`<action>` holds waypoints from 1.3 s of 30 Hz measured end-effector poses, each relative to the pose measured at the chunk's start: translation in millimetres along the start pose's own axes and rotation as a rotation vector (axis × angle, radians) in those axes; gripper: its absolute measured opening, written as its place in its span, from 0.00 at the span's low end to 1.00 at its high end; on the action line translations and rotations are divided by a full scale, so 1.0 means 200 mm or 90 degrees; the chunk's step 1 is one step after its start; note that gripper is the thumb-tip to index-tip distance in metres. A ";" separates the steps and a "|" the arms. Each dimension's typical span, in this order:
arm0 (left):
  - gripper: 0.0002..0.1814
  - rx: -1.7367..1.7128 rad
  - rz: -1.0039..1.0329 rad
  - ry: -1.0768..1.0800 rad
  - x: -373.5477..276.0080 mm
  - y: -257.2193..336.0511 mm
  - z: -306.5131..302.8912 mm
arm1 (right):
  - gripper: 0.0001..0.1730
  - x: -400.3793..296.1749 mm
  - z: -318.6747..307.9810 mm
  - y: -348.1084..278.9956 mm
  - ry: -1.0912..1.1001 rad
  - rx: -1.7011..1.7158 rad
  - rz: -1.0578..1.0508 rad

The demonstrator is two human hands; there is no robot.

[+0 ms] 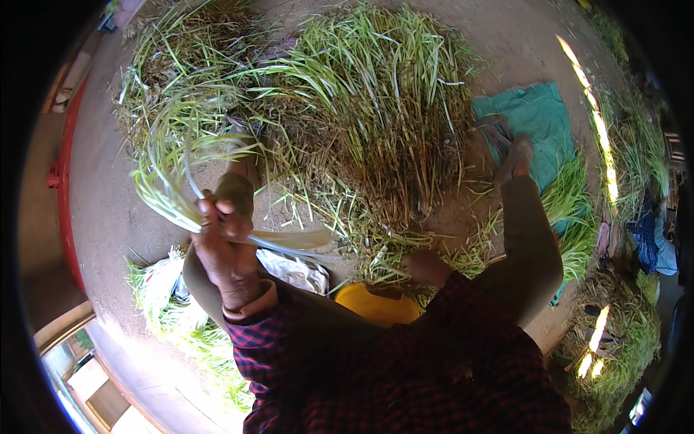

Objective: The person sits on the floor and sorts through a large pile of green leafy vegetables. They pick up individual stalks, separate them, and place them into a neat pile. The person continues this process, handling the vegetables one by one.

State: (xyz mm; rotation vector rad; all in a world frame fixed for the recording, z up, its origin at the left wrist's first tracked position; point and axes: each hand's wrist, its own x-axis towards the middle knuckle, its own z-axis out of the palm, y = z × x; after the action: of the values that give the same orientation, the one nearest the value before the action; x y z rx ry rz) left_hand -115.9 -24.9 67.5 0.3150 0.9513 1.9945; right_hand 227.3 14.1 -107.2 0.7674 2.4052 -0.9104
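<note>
My left hand [225, 238] is raised over my left knee, its fingers closed round a small bunch of long green-white grass-like stalks [184, 209], blurred at their ends. Low between my knees is my right hand [425, 267], dark and partly hidden by its sleeve, near loose stalks on the ground; whether it holds anything cannot be told. A yellow plastic container [374, 305] sits just below it, by my lap. In front of my legs lies a big heap of green stalks with brown, dry lower ends [390, 125].
A second tangled heap [184, 70] lies at the upper left. A green cloth [537, 116] is spread under my right foot, with more green stalks [572, 211] beside that leg. Pale cloth or sacking [293, 271] lies by my left thigh. Bright stalks [162, 293] lie at the left; further heaps line the right.
</note>
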 end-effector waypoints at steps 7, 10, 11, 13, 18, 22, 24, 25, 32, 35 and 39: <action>0.11 0.042 -0.288 0.143 -0.06 -0.37 0.15 | 0.10 0.20 -0.49 0.30 0.306 0.234 0.318; 0.07 0.041 -0.385 0.141 -0.07 -0.45 0.11 | 0.13 0.38 -0.49 0.51 0.364 0.322 0.388; 0.06 0.072 -0.391 0.158 -0.08 -0.47 0.13 | 0.14 0.42 -0.49 0.55 0.362 0.312 0.405; 0.04 0.097 -0.403 0.158 -0.10 -0.49 0.18 | 0.16 0.49 -0.50 0.59 0.370 0.339 0.419; 0.06 0.125 -0.422 0.164 -0.12 -0.52 0.21 | 0.16 0.52 -0.57 0.50 0.406 0.439 0.412; 0.06 0.144 -0.416 0.155 -0.13 -0.55 0.22 | 0.18 0.46 -0.58 0.55 0.459 0.401 0.367; 0.06 0.152 -0.408 0.157 -0.13 -0.55 0.22 | 0.18 0.40 -0.62 0.55 0.466 0.415 0.324; 0.06 0.155 -0.407 0.159 -0.13 -0.56 0.21 | 0.16 0.37 -0.65 0.52 0.444 0.514 0.319; 0.06 0.149 -0.384 0.115 -0.15 -0.57 0.20 | 0.09 0.08 -0.63 0.17 0.347 0.983 0.229; 0.06 0.173 -0.397 0.087 -0.16 -0.57 0.22 | 0.10 -0.01 -0.60 0.01 0.339 0.997 0.219; 0.05 0.161 -0.400 0.034 -0.18 -0.56 0.25 | 0.09 -0.21 -0.60 -0.31 0.387 0.997 0.162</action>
State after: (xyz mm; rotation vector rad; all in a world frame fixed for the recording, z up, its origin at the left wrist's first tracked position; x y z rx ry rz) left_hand -0.4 7.7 24.1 0.0797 1.1684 1.3186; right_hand 193.8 46.2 26.8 1.9727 1.4103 -2.6973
